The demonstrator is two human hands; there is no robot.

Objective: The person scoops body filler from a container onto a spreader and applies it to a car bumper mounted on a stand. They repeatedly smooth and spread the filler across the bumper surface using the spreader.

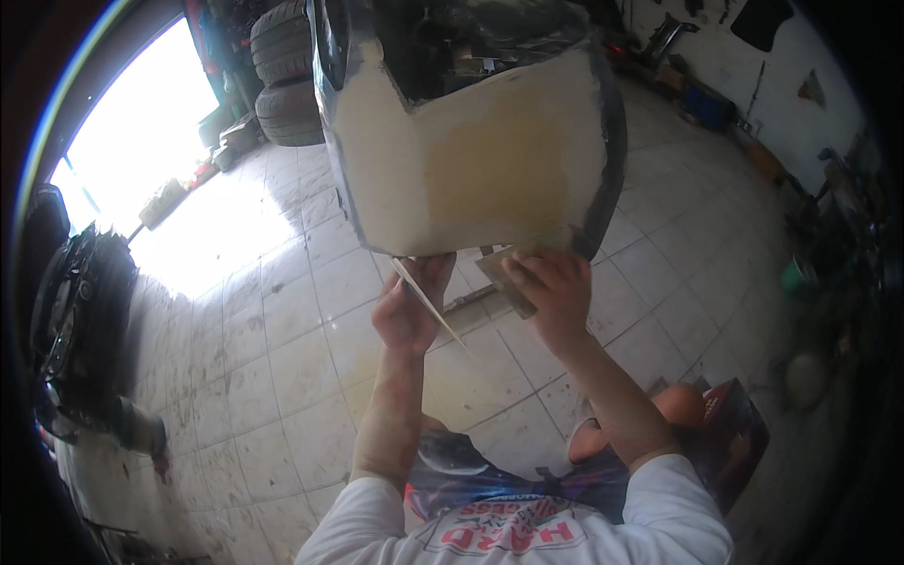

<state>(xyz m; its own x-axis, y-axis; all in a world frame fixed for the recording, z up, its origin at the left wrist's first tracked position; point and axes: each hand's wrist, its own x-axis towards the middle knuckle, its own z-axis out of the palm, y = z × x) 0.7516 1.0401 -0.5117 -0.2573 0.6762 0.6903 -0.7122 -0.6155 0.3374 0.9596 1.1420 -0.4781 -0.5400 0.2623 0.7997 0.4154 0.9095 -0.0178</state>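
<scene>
Panel (pixel 471 160): one. A large curved car-body part, coated in pale yellow-beige filler with dark edges, is held up over the tiled floor (pixel 282 377). Its top is cut off by the upper frame edge; what carries it is not shown.

Hands: two. The left hand (pixel 411 306) is raised to the panel's lower edge, palm turned toward the camera, its fingers curled and pinching a spreader (pixel 428 301), one thin pale blade that runs slantwise down to the right across the palm. The blade's upper end lies just under the panel's lower edge; contact cannot be told. The right hand (pixel 551 292) is set beside it, fingers pressed together and bent over a block (pixel 499 278), one flat tan piece. The block lies under the fingertips, its upper end at the panel's lower edge; the far side is hidden by the fingers.

Tyres (pixel 285 85): two counted, stacked at upper left behind the panel; more may be hidden.

Box (pixel 730 424): one, dark red, by the right knee, partly cut off by the arm.

Bumper (pixel 75 311): one dark car part at the left rim, warped by the lens and hard to make out.

Doorway (pixel 151 132): one, blown out to white; nothing can be read beyond it. The right wall's clutter is too dark and small to list.
</scene>
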